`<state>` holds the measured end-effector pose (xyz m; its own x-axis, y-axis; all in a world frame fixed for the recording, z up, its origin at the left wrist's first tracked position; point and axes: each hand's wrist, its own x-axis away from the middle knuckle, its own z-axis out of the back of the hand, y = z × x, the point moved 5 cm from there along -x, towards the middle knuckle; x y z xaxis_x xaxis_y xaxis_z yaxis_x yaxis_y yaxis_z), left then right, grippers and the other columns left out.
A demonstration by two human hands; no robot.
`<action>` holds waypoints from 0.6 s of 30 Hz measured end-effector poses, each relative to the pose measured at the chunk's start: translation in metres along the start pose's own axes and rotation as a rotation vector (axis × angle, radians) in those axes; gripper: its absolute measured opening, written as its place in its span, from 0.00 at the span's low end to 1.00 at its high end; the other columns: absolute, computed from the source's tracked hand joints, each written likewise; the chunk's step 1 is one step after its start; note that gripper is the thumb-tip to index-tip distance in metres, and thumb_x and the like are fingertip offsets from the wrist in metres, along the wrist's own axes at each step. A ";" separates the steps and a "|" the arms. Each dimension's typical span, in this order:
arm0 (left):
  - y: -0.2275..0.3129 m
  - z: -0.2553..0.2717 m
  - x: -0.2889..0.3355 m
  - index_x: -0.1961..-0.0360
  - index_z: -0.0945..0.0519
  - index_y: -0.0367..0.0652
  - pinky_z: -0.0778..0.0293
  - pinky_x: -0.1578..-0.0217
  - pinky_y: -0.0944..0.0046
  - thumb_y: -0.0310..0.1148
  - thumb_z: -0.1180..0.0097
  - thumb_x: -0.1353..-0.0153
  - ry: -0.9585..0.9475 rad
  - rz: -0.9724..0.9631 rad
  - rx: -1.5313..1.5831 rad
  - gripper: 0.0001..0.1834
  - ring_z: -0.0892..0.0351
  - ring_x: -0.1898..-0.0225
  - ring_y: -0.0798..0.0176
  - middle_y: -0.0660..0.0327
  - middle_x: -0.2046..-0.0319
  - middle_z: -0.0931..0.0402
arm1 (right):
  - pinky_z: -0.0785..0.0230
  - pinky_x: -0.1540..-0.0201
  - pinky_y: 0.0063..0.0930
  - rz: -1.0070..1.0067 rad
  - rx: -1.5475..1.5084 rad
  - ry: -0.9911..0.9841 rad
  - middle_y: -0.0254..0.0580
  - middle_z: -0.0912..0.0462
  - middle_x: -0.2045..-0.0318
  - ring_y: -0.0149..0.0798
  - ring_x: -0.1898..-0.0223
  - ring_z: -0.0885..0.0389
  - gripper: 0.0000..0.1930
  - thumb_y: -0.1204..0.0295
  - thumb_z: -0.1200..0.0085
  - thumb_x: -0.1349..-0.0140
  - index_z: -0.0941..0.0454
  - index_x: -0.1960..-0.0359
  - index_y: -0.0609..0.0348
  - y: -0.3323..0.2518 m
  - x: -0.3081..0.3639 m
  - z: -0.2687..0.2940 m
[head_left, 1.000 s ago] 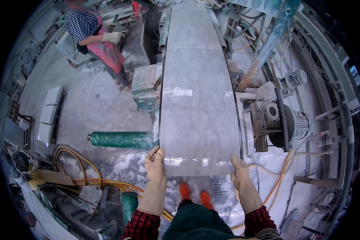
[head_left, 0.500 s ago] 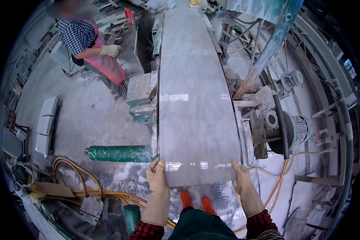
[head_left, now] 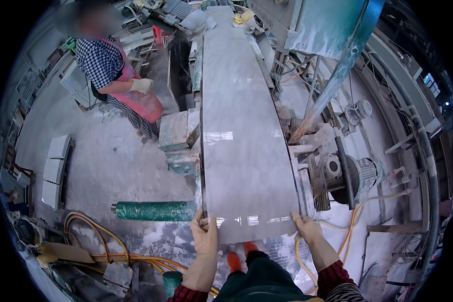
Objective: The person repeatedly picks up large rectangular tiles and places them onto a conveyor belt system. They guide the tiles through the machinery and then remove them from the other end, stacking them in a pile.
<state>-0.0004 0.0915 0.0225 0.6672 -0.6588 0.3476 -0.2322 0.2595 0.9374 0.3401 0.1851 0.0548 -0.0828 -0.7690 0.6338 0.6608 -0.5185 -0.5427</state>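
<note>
While the near end of the grey polished slab (head_left: 250, 176) projects past the machine's rails (head_left: 198, 187), both gloved hands are placed at its two near corners. The left hand (head_left: 205, 236) is at the left corner, with the thumb along the slab's side and the fingers curled in. The right hand (head_left: 309, 229) is at the right corner, thumb and fingers closed about the edge. Both hands appear to grip the slab; how far the fingers reach beneath it cannot be told.

The slab lies face up, running away from the wearer between the rails, and its face reflects bright window-like patches. Below its near edge, orange boots (head_left: 234, 262) stand on the wet, white-smeared floor (head_left: 277, 254).

To the left, a green roller (head_left: 156, 211) extends sideways near the left hand. A metal box (head_left: 174, 132) sits beside the rails farther up. Yellow-orange hoses (head_left: 100, 226) loop over the floor at lower left, and pale tiles (head_left: 54, 171) lean in a row beyond. To the right are a motor (head_left: 368, 172) and a slanting, rust-marked post (head_left: 332, 95).

A co-worker (head_left: 99, 63) in a checked shirt and pink apron stands at upper left, well apart from the slab.
</note>
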 end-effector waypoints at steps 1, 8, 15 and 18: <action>0.011 0.003 0.004 0.38 0.28 0.28 0.31 0.63 0.73 0.29 0.35 0.35 -0.074 -0.066 -0.051 0.27 0.32 0.65 0.75 0.65 0.62 0.28 | 0.25 0.68 0.41 0.020 0.306 0.066 0.51 0.14 0.74 0.47 0.74 0.16 0.21 0.53 0.47 0.29 0.14 0.61 0.60 -0.019 0.008 0.013; 0.077 -0.013 0.010 0.36 0.28 0.28 0.26 0.44 0.41 0.26 0.32 0.44 -0.303 -0.840 -0.903 0.34 0.22 0.47 0.32 0.33 0.42 0.27 | 0.29 0.41 0.47 0.745 0.351 0.359 0.62 0.17 0.53 0.60 0.47 0.19 0.21 0.61 0.41 0.36 0.20 0.46 0.61 -0.142 -0.032 0.016; 0.102 -0.084 -0.032 0.45 0.24 0.39 0.35 0.46 0.40 0.37 0.36 0.48 -0.585 -0.892 -1.031 0.28 0.31 0.47 0.35 0.43 0.43 0.30 | 0.42 0.27 0.48 1.051 0.522 0.422 0.64 0.32 0.31 0.61 0.29 0.36 0.36 0.58 0.34 0.40 0.31 0.33 0.62 -0.251 -0.156 -0.026; 0.103 -0.086 -0.041 0.47 0.23 0.41 0.36 0.50 0.42 0.37 0.35 0.50 -0.631 -0.842 -0.990 0.27 0.31 0.49 0.38 0.44 0.45 0.30 | 0.41 0.27 0.49 1.016 0.531 0.450 0.62 0.30 0.32 0.60 0.30 0.34 0.36 0.57 0.33 0.40 0.29 0.34 0.61 -0.271 -0.174 -0.021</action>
<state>0.0094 0.2061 0.1035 -0.1223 -0.9879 -0.0951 0.8160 -0.1546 0.5571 0.1601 0.4518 0.0802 0.4656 -0.8492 -0.2490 0.7879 0.5259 -0.3202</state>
